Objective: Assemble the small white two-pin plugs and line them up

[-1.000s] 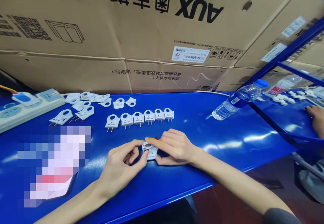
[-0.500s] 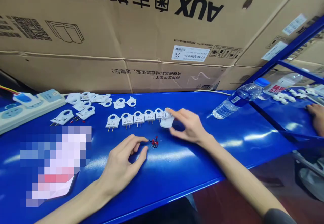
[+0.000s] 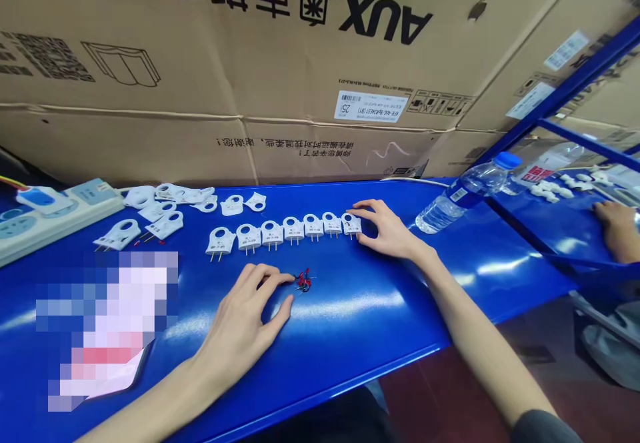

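Note:
Several white plug-shaped pieces with a round hole and two metal pins stand in a row (image 3: pixel 272 235) across the blue table. At the row's right end, my right hand (image 3: pixel 385 229) has thumb and fingers closed around the last white plug piece (image 3: pixel 351 224), which is upright with its pins towards me. My left hand (image 3: pixel 255 309) rests on the table in front of the row, thumb and index finger apart. Its index fingertip touches or nearly touches a small heap of red and black wired parts (image 3: pixel 303 280).
More white pieces (image 3: pixel 165 203) lie loosely at the back left, beside a power strip (image 3: pixel 60 213). A phone (image 3: pixel 117 363), mostly blurred out, is at the left. A water bottle (image 3: pixel 463 193) leans near the blue frame; another person's hand (image 3: pixel 617 226) is beyond. A cardboard box (image 3: pixel 280 96) stands behind.
My right hand has moved right, bringing the white plug piece from in front of the row to its right end and turning it upright. The left hand stays by the wired parts.

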The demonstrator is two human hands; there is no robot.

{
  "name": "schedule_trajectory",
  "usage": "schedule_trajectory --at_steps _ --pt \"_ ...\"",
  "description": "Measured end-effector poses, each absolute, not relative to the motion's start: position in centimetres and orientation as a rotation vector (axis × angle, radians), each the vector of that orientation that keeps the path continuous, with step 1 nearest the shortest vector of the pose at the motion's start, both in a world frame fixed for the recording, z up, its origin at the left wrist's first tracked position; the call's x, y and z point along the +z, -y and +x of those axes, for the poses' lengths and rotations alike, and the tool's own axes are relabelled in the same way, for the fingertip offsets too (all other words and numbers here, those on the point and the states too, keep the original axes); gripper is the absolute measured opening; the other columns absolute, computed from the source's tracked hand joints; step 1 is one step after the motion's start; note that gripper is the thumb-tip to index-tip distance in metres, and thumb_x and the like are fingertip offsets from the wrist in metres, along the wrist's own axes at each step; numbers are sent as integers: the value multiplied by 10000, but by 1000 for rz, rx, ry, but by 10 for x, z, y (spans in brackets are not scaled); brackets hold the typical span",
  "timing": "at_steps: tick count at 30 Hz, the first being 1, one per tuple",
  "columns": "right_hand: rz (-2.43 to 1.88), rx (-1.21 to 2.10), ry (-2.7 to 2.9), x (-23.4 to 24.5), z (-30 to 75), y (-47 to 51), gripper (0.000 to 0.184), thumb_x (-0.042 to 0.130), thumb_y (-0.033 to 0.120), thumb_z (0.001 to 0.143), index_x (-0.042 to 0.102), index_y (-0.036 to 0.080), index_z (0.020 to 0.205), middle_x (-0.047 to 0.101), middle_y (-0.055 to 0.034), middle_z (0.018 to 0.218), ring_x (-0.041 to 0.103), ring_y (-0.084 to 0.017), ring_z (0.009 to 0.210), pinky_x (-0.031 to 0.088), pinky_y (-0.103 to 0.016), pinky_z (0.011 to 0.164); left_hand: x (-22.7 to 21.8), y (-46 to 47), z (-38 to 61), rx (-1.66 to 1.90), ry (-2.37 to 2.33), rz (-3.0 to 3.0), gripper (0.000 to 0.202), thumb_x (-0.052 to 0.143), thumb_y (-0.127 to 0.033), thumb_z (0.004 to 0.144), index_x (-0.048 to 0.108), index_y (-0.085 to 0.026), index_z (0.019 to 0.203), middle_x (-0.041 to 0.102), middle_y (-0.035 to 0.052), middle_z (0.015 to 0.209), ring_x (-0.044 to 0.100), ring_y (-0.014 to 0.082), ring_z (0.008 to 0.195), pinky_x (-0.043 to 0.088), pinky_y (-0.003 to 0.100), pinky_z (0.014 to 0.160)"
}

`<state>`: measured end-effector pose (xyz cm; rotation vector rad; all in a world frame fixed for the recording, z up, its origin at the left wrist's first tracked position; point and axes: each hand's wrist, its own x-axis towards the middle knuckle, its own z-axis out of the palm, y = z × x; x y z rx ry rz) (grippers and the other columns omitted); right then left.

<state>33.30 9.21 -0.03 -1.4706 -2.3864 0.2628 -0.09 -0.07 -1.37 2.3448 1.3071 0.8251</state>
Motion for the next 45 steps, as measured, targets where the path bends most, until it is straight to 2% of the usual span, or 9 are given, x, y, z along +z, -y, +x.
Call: schedule_trajectory --at_steps 7,14,19,22,32,35,39,42,45 --pt "-1519 298 2426 -2 335 -94 582 616 289 891 576 258 1471 521 -112 1519 481 -347 1381 418 -583 1145 -13 1 0 777 -1288 2399 326 502 -340 1017 649 -269 1299 667 79 1119 631 242 1022 581 374 814" --pt "-1494 232 2370 2 322 -89 661 623 349 922 457 232 1551 546 -119 1518 495 -334 1379 416 -583 1138 -10 1 1 779 -1267 2405 231 489 -313 1019 693 -242 1101 670 79 1079 621 244 998 568 381 819" --pt "-1380 154 2436 -8 297 -84 747 668 463 924 412 196 1573 568 -122 1510 414 -335 1469 193 -630 1269 -12 1 1 751 -1249 2398 215 470 -291 1025 673 -223 1017 665 75 1058 606 228 978 540 366 817" --pt "-1372 146 2429 -12 287 -84 680 626 444 958 428 201 1562 625 -109 1448 418 -332 1467 146 -650 1278 -12 1 1 739 -1243 2379 223 452 -286 1037 661 -220 997 666 69 1061 600 223 985 530 367 831" --pt "-1270 56 2285 -3 284 -78 625 673 382 904 495 245 1488 655 -92 1397 560 -304 1333 209 -625 1277 -12 1 -3 867 -1226 2220 171 459 -317 1060 608 -234 1043 678 35 1022 640 197 952 532 338 838" --pt "-1119 39 2253 2 275 -68 641 666 368 908 460 258 1505 630 -91 1438 575 -301 1334 326 -590 1235 -12 2 -3 948 -1221 2198 138 480 -295 1057 605 -237 1069 677 20 989 641 181 893 528 311 790" --pt "-895 95 2271 3 255 -52 656 671 342 924 425 248 1525 625 -122 1442 605 -290 1305 509 -505 1077 -9 5 -2 1097 -1249 2202 107 540 -277 1031 630 -234 1069 681 1 924 601 145 740 515 277 690" --pt "-797 164 2326 0 242 -42 636 680 345 945 431 232 1519 629 -135 1432 623 -265 1287 557 -440 1005 -6 5 -1 1193 -1250 2188 85 586 -264 1009 643 -235 1065 694 -9 920 592 125 702 524 269 679" --pt "-777 221 2377 -4 235 -37 592 659 352 976 442 230 1513 639 -120 1421 630 -240 1287 572 -402 988 -4 4 0 1245 -1213 2174 79 603 -253 1000 662 -239 1051 712 -8 947 646 140 786 556 277 722"
